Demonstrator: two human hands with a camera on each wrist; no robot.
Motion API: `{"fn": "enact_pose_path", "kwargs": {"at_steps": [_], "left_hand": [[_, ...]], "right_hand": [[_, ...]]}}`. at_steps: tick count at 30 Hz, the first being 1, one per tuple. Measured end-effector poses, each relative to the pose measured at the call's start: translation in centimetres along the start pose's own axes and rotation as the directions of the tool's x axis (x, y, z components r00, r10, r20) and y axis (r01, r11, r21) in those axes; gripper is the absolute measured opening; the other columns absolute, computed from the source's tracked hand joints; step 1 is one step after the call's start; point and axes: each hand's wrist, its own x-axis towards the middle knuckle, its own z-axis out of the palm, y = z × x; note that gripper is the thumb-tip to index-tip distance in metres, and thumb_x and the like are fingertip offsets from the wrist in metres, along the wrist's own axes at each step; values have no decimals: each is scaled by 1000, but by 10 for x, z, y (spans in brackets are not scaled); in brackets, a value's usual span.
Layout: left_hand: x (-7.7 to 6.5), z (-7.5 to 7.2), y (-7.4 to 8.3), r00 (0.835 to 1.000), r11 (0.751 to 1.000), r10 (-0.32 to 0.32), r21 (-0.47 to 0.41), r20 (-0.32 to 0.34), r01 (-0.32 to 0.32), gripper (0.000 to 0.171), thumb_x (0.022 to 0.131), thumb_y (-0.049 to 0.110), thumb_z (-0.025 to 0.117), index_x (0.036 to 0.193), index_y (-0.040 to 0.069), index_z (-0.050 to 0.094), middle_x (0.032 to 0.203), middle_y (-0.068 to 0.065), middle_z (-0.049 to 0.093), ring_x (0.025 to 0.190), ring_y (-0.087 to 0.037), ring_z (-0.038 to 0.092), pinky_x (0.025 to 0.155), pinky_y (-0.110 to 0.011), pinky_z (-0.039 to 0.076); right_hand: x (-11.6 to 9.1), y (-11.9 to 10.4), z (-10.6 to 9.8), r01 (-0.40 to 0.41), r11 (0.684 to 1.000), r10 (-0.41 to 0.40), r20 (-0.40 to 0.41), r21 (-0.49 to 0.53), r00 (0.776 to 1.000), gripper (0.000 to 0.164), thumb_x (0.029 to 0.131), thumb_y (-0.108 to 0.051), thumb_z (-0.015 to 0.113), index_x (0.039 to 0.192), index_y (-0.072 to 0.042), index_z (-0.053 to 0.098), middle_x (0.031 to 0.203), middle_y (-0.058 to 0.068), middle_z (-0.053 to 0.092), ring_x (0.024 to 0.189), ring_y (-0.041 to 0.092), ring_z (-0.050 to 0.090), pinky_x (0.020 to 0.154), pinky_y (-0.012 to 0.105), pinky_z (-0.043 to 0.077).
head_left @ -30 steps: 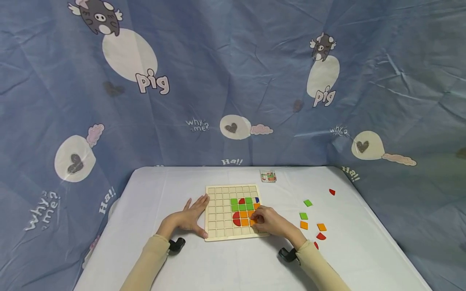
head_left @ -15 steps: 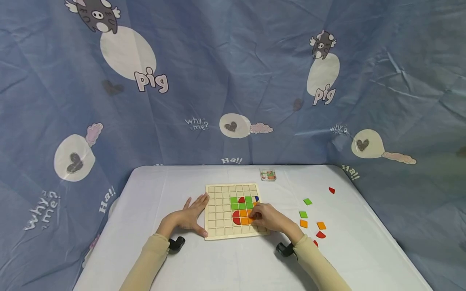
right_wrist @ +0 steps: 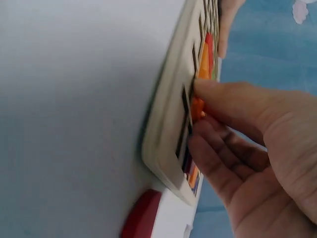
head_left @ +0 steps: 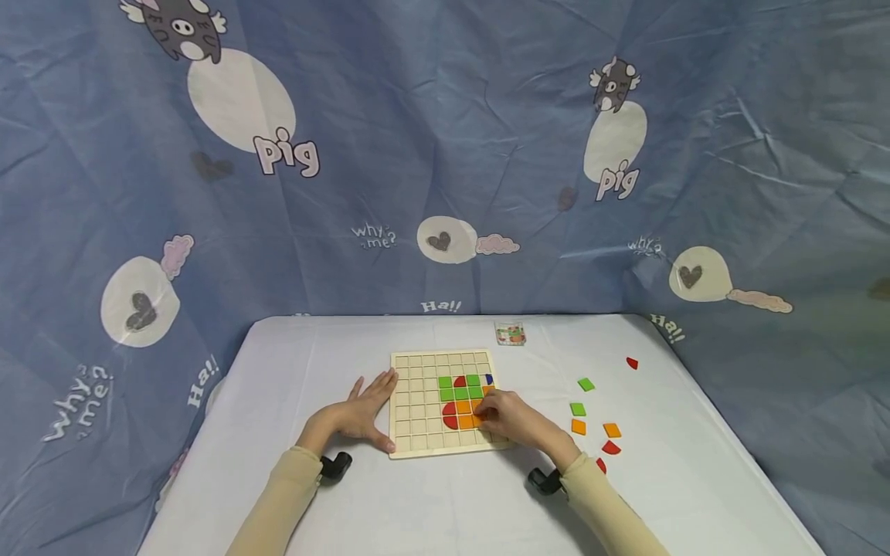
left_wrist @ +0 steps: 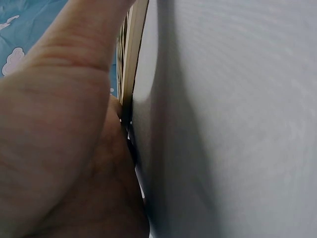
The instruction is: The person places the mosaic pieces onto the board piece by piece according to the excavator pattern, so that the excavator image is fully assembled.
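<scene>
Touching brd (head_left: 422, 398) L edge: LH (head_left: 358, 419); tbl's (head_left: 285, 378) well off.

The board (head_left: 417, 398) lies on the table (head_left: 431, 510), tiles (head_left: 463, 393) in it, loose pieces (head_left: 579, 426) to its right.

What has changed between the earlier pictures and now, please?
The right hand has shifted slightly forward over the board, where it pinches an orange tile; no pick-up or release shows clearly. The left hand stays at the board's left edge, and the loose tiles lie as before.
</scene>
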Motion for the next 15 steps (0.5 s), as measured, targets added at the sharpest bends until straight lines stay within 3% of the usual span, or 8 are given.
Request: {"fn": "enact_pose_path", "kwargs": {"at_steps": [10,15], "left_hand": [[0,0,1,1000,1000,-4,-6,6,4,142,57,68,79,155,4,-1,163,-13,-8,151,-30,-8,118,-57,-13],[0,-1,2,1000,1000,-9,-8,-2,9,141,57,67,80,155,4,0,163,-13,-7,151,-31,-7,118,-57,-12]], "right_hand": [[-6,5,3,-59,995,60,-12,80,998,19,88,-18,71,106,-15,73,106,-4,66,99,10,61,85,27,54],[-10,5,2,-78,989,84,-47,128,995,20,87,-20,73,107,-16,71,101,-8,64,88,6,58,76,22,53]]}}
